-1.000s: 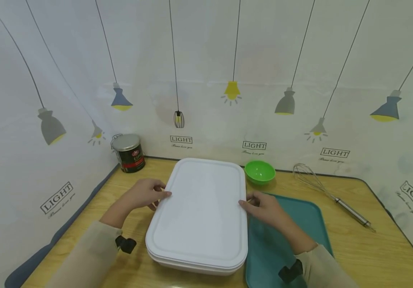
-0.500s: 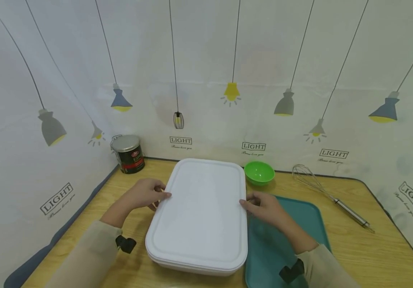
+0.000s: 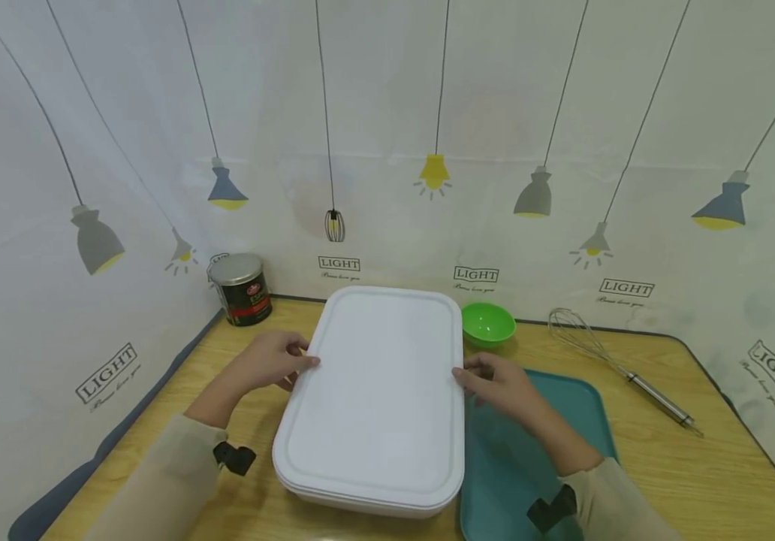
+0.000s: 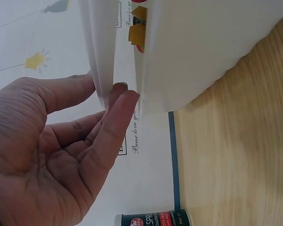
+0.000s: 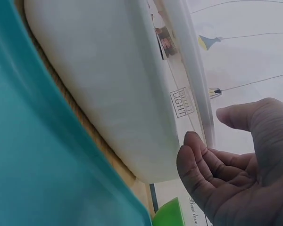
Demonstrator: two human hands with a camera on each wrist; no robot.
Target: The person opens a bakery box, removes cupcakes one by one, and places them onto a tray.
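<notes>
A white rectangular lid (image 3: 381, 391) lies over a white plastic box (image 4: 193, 61) in front of me. Its far end is raised, and both wrist views show a gap between lid and box wall. My left hand (image 3: 282, 362) pinches the lid's left edge, thumb on top and fingers beneath. On the opposite edge, my right hand (image 3: 496, 383) holds the lid (image 5: 191, 52) the same way, with curled fingers under the rim. Through the gap in the left wrist view, a yellow piece (image 4: 137, 33) and bits of red show; most of the inside is hidden.
A teal tray (image 3: 563, 398) lies right of the box, partly under my right forearm. Behind it are a green bowl (image 3: 489, 324) and a metal whisk (image 3: 620, 368). A dark coffee tin (image 3: 242, 289) stands at the back left, near the printed wall covering (image 3: 387, 113).
The lid's far end has risen off the box while its near end stays down. Both hands have moved slightly up with it.
</notes>
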